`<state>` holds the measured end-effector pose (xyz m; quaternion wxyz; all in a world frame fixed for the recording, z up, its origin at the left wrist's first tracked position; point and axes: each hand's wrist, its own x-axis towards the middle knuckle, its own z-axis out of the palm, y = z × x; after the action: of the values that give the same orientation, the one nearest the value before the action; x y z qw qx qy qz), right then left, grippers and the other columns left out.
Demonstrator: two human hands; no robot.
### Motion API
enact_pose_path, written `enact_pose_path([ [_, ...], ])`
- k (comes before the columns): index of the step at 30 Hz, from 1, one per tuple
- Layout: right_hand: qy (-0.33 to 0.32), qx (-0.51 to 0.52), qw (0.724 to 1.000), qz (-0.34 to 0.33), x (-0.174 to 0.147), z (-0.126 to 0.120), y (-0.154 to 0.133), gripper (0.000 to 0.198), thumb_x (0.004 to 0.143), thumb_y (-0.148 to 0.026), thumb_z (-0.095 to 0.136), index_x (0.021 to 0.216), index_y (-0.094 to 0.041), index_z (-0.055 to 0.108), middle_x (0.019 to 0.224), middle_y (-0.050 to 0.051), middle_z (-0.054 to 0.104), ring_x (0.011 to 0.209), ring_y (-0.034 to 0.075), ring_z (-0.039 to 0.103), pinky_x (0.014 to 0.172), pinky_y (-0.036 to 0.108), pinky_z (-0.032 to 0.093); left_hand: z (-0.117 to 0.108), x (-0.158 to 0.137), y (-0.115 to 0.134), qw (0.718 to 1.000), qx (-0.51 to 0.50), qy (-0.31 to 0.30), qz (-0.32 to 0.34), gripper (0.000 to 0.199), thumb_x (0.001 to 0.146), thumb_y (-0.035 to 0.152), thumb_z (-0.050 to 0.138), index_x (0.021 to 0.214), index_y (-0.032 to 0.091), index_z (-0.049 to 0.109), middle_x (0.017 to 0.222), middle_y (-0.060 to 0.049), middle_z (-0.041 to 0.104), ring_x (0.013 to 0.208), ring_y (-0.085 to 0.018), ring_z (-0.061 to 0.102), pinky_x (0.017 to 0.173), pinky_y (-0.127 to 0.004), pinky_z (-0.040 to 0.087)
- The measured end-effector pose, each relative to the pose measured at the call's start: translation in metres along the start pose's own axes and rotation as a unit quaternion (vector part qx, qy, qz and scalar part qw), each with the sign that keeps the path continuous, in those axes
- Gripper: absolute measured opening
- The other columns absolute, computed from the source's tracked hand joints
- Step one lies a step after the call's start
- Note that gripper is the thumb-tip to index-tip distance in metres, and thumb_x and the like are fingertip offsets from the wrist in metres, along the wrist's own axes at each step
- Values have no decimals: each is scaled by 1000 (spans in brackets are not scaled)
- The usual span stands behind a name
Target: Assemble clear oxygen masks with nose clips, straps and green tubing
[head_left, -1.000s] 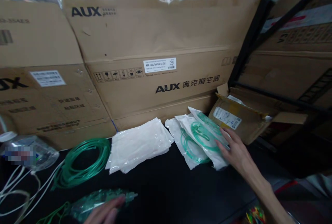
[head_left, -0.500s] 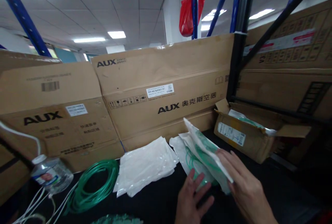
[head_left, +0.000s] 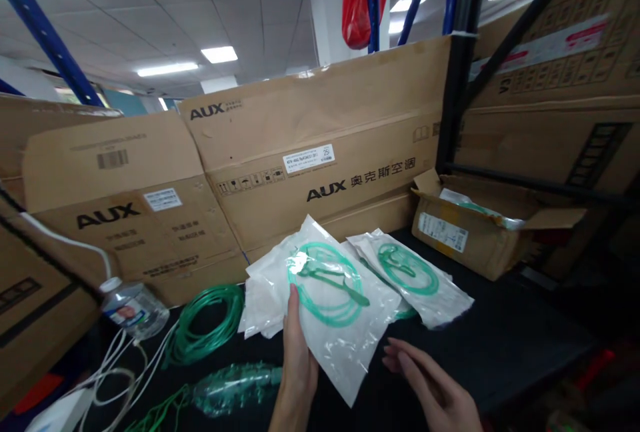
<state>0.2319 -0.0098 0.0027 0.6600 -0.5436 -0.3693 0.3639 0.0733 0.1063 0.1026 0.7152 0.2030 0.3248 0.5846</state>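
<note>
My left hand point(head_left: 296, 359) grips the left edge of a clear-fronted white pouch point(head_left: 345, 352), thumb on its face. Coiled green tubing point(head_left: 333, 317) and a flat green piece show through the film. To the right, my right hand point(head_left: 425, 379) hovers near the pouch's lower right edge with nothing in it, its fingers loosely bent and the thumb apart. A second pouch with green tubing point(head_left: 425, 285) lies on others behind it. Partly covered by the held pouch, a stack of white pouches point(head_left: 263, 302) rests to the left.
A coil of green tubing point(head_left: 187, 335) and a bagged green item point(head_left: 235, 389) lie at left. A plastic bottle point(head_left: 135, 312) stands beside white cables point(head_left: 107, 365). An open cardboard box point(head_left: 450, 225) sits at back right. Large cartons point(head_left: 320, 172) wall the black tabletop point(head_left: 515, 325).
The pouch has passed from my right hand to my left and turned its clear face toward me. Another pouch now lies flat at right. The view has shifted slightly.
</note>
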Motion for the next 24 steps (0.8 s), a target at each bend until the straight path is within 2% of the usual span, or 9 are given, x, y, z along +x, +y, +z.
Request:
enact_pose_path([
  [2,-17,62,996,54,3,8,-8,41,82,-56,80,107,-23,84,99,11,83,90,30,80,86,39,66,4,-3,4,1000,-10,7,10,52,102,51,54,142,19,62,125,-14,77,124,-31,69,106,-44,56],
  [6,-2,135,989,67,7,24,-22,45,76,-57,85,102,-19,84,93,13,83,82,28,79,79,39,65,7,-7,7,999,-4,34,34,58,103,55,48,150,21,55,129,-12,76,126,-30,68,106,-43,56],
  [9,6,160,985,59,3,32,-29,45,76,-59,84,100,-21,85,105,14,82,100,32,77,94,46,61,1,-8,4,999,2,41,36,60,104,56,46,152,21,52,130,-14,75,126,-29,68,106,-42,55],
  [11,10,193,979,57,0,35,-31,42,75,-59,84,95,-22,85,118,14,79,120,35,70,108,49,54,-4,-8,2,999,1,37,32,60,104,56,46,152,20,53,131,-14,75,126,-30,68,105,-42,56],
  [13,20,228,971,65,-2,38,-32,37,74,-55,86,92,-23,84,125,12,77,130,36,63,115,50,47,-7,-8,2,999,-1,37,28,61,103,57,46,151,21,53,131,-14,75,126,-29,68,105,-42,56],
  [19,35,253,963,88,-2,46,-26,40,76,-51,87,103,-23,79,111,11,80,116,35,72,110,55,51,-6,-9,7,997,7,57,55,63,103,61,43,154,25,50,138,-12,71,123,-30,70,104,-44,57],
  [24,46,247,963,101,1,48,-24,42,75,-52,87,102,-21,78,108,10,80,111,32,74,106,52,55,-7,-10,9,995,15,55,79,62,103,59,44,155,25,49,140,-11,70,126,-29,68,104,-42,56],
])
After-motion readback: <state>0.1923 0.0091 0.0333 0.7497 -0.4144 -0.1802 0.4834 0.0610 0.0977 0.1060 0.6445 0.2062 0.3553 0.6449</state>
